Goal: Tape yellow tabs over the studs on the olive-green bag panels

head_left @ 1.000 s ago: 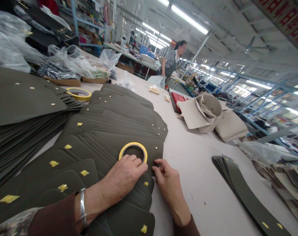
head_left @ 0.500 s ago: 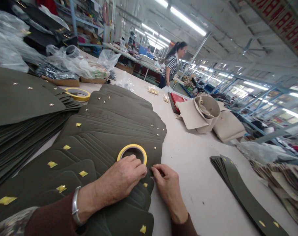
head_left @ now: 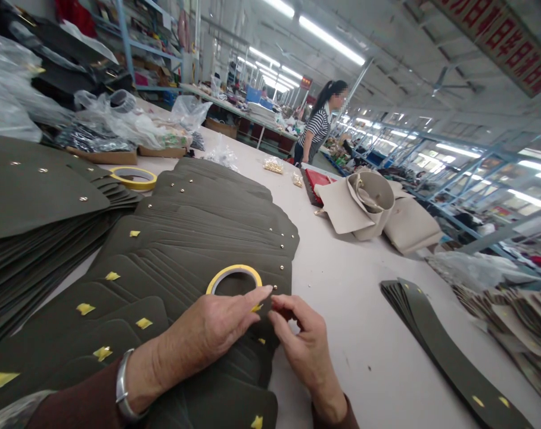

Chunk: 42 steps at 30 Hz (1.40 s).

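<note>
Overlapping dark olive panels (head_left: 199, 238) lie fanned out in front of me, with small gold studs and bits of yellow tape on them. My left hand (head_left: 221, 319) is over the nearer panels, fingers stretched out and thumb apart below them. Between thumb and fingers shows a scrap of yellow tape (head_left: 257, 308); whether it is touched I cannot tell. Just behind this hand rests a yellow tape roll (head_left: 235, 271), partly covered by it. My right hand (head_left: 299, 333) curls at the panels' right edge, thumb and forefinger drawn together near a stud (head_left: 275, 288); anything between its fingertips is hidden.
More olive panels (head_left: 38, 196) are stacked at left, beside a second tape roll (head_left: 133, 178). Olive strips (head_left: 435, 333) and a beige bag part (head_left: 369, 202) lie on the right. Bags of gold hardware (head_left: 273, 165) sit farther back. A person (head_left: 317, 125) stands beyond the table.
My left hand's fingers have straightened out from a curled shape, and yellow tape now shows beneath them. My right hand stays at the panel edge, its finger and thumb slightly shifted.
</note>
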### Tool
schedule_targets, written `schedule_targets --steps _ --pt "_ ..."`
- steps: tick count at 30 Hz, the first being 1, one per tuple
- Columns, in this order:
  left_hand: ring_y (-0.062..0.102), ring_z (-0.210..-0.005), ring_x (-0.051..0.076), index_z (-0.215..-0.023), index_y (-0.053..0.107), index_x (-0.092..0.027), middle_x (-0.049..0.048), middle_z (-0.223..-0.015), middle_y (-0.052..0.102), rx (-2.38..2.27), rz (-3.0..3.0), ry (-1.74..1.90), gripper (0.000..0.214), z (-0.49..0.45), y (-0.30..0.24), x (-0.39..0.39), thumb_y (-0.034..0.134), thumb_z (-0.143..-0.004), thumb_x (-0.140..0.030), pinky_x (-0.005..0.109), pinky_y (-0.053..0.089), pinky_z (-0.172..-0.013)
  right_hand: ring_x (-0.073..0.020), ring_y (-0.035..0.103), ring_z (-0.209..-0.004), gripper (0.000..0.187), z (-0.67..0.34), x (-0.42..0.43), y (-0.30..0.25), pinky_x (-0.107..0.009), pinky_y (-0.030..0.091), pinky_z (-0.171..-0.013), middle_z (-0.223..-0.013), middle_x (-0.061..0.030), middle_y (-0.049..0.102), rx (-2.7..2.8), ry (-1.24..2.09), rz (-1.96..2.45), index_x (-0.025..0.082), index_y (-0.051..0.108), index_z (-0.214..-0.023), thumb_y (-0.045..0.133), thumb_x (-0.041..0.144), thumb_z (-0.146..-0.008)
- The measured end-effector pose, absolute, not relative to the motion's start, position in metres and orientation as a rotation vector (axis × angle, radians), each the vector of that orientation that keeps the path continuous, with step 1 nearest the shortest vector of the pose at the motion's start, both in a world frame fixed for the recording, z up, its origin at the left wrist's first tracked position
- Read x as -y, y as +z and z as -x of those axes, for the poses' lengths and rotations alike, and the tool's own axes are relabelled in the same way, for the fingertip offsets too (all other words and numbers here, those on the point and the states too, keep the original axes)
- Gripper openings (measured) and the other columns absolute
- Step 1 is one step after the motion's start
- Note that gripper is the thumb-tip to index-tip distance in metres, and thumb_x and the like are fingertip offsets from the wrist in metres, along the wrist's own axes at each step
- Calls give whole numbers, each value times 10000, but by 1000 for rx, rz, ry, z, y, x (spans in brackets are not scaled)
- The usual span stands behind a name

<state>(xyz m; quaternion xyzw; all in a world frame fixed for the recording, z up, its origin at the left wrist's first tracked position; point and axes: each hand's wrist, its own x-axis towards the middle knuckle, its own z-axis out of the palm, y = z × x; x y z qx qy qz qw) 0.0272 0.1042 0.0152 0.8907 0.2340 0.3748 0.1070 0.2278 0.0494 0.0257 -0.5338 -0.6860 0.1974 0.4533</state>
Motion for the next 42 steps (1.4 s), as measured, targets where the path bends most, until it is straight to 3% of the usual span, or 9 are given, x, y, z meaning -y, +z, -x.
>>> schedule_targets --steps 3,7,12,17,20,25,27,33,42 --pt "746 -849 171 -1406 327 -139 87 -1071 747 -739 -2650 1034 389 -28 17 -105 313 -1052 -299 259 594 -721 -160 642 -843 290 -220 -50 25 -276 533 -759 -965 -49 701 1783 422 1188 215 667 -1120 590 87 -872" --pt "747 -807 189 -1347 357 -154 68 -990 755 -745 -2659 950 336 -29 18 -103 306 -1050 -302 283 596 -680 -164 657 -904 248 -216 -52 23 -281 546 -812 -978 -65 705 1857 317 1119 213 671 -1050 571 56 -886" --pt "728 -830 181 -1272 401 -184 40 -985 725 -711 -2615 898 254 -29 14 -102 387 -1022 -225 277 572 -700 -147 643 -701 167 -213 -55 20 -249 531 -661 -768 -34 696 1918 143 1084 197 653 -857 555 63 -878" --pt "647 -686 163 -960 520 -222 -13 -783 625 -741 -2624 899 167 -27 10 -103 368 -1008 -173 257 493 -601 -129 604 -551 173 -206 -54 20 -229 480 -543 -638 -13 654 1857 -44 1150 182 640 -756 534 65 -827" --pt "570 -589 154 -840 512 -222 -24 -699 552 -778 -2650 936 233 -29 12 -102 355 -1006 -172 256 421 -524 -127 609 -532 145 -201 -51 21 -224 483 -525 -624 -10 660 1742 133 1270 176 662 -727 560 102 -798" --pt "539 -604 131 -858 525 -207 -22 -710 550 -639 -2615 1108 232 -35 18 -96 355 -992 -123 235 417 -561 -115 578 -427 114 -201 -56 23 -209 469 -437 -502 22 624 1185 873 1450 170 648 -669 648 249 -751" --pt "551 -630 133 -876 531 -199 -14 -729 572 -649 -2641 1124 218 -36 18 -97 364 -992 -118 236 433 -591 -112 579 -417 160 -211 -62 23 -214 489 -438 -492 24 620 994 1007 1439 158 661 -678 709 307 -712" --pt "585 -762 201 -865 561 -200 14 -826 633 -1057 -2876 722 94 -33 19 -108 554 -926 -129 295 464 -645 -111 611 -498 334 -247 -73 17 -236 568 -505 -567 1 664 812 1055 1459 128 729 -746 849 404 -600" --pt "564 -723 197 -859 558 -208 4 -821 628 -1037 -2827 521 107 -32 19 -103 569 -921 -121 305 436 -628 -102 568 -436 278 -243 -68 10 -219 506 -449 -539 2 631 1093 1072 1639 120 709 -731 760 391 -705"
